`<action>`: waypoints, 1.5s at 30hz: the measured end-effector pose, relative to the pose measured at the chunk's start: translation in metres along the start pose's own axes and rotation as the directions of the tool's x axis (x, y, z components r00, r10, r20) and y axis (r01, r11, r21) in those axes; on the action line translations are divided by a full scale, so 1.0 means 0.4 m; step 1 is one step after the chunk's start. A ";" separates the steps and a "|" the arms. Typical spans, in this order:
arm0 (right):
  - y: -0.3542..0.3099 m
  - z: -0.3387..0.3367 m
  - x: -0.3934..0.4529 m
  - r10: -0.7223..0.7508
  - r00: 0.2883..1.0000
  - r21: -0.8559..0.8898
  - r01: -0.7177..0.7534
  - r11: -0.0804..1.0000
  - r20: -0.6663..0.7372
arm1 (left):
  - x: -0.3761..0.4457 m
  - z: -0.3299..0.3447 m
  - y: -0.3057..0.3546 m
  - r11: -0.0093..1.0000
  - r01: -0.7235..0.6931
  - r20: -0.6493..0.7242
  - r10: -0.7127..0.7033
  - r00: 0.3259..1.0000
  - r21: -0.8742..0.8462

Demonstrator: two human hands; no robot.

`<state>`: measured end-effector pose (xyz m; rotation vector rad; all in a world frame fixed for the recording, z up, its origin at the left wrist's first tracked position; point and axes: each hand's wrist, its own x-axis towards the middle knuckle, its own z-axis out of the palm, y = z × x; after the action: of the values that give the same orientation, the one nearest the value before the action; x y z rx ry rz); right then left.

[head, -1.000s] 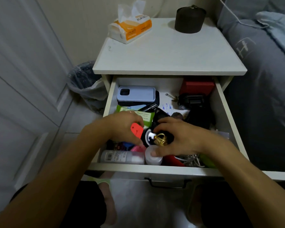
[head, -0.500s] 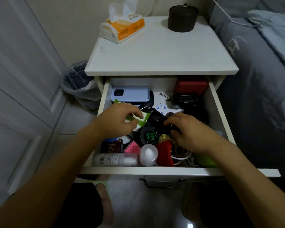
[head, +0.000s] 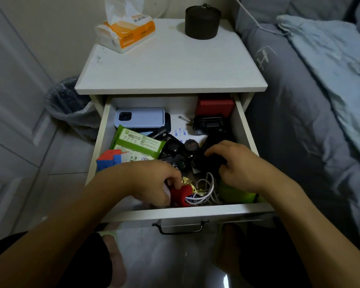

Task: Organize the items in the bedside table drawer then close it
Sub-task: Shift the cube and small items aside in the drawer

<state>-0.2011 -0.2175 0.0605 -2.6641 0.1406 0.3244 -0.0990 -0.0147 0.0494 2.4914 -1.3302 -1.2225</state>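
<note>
While the drawer [head: 175,213] stands open, left hand [head: 154,183] fingers pinch red item [head: 180,194], right hand [head: 235,163] fingers clasp black object [head: 208,161].

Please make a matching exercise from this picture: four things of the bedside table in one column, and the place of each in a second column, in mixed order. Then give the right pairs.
Things:
1. tissue pack
2. red box
3. phone case
4. white cable

Places:
A. drawer, back left corner
B. drawer, front, between the two hands
C. on the table top, back left
D. drawer, back right corner

Pairs: 1-C, 2-D, 3-A, 4-B
</note>
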 end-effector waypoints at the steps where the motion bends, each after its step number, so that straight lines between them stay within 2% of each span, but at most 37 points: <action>1: -0.005 0.006 0.001 -0.012 1.000 0.004 0.012 1.000 0.000 | 0.001 -0.003 -0.004 1.000 0.001 -0.008 -0.001 1.000 0.014; 5: -0.022 0.020 -0.001 -0.044 0.999 0.010 0.044 0.999 0.011 | -0.004 -0.030 -0.038 0.994 -0.023 -0.055 0.018 0.998 -0.106; 11: 0.000 0.013 -0.005 0.059 0.991 -0.088 -0.048 0.995 0.122 | 0.017 -0.021 -0.045 0.991 -0.010 -0.103 -0.004 0.995 -0.135; 15: 0.008 -0.002 -0.011 0.112 0.988 -0.119 -0.099 0.988 0.107 | 0.040 -0.007 -0.045 0.988 -0.049 -0.275 0.007 0.961 -0.146; 19: 0.025 -0.041 -0.027 0.194 0.978 -0.090 -0.188 0.978 0.069 | 0.065 0.008 -0.014 0.993 -0.107 -0.469 0.070 0.881 -0.053; 21: 0.038 -0.049 -0.046 0.247 0.966 -0.089 -0.240 0.967 0.078 | 0.080 0.008 0.003 0.992 -0.124 -0.518 0.090 0.850 -0.031; 24: 0.047 -0.024 -0.071 0.262 0.963 -0.091 -0.256 0.962 0.066 | 0.106 0.006 0.026 0.997 -0.065 -0.485 0.074 0.871 0.037; 27: 0.041 0.018 -0.069 0.194 0.981 -0.097 -0.190 0.977 0.032 | 0.118 0.004 0.026 0.990 0.030 -0.427 0.032 0.904 0.137; 31: 0.048 0.022 -0.066 0.217 0.955 -0.051 -0.211 0.976 0.204 | 0.085 0.011 0.023 0.981 -0.005 -0.276 0.060 0.959 0.196; 34: 0.051 0.011 -0.056 0.277 0.926 -0.165 -0.240 0.957 0.258 | 0.067 0.036 0.041 0.954 0.003 -0.224 0.068 0.972 0.301; 37: 0.049 0.016 -0.036 0.259 0.942 -0.265 -0.200 0.943 0.213 | 0.069 0.034 0.054 0.965 -0.046 -0.189 0.098 0.977 0.257; 39: 0.048 0.012 -0.032 0.222 0.962 -0.199 -0.190 0.962 0.157 | 0.068 0.026 0.046 0.979 -0.096 -0.121 0.119 0.986 0.182; 42: 0.042 0.008 -0.028 0.210 0.976 -0.140 -0.200 0.970 0.057 | 0.063 0.026 0.036 0.986 -0.160 -0.099 0.163 0.982 0.036; 45: 0.039 0.026 -0.027 0.236 0.963 -0.207 -0.207 0.956 0.127 | 0.061 0.036 0.036 0.990 -0.138 -0.152 0.131 0.980 -0.039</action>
<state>-0.2161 -0.2263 0.0476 -2.8052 0.3810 0.6401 -0.1107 -0.0374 0.0301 2.3630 -1.3867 -1.0076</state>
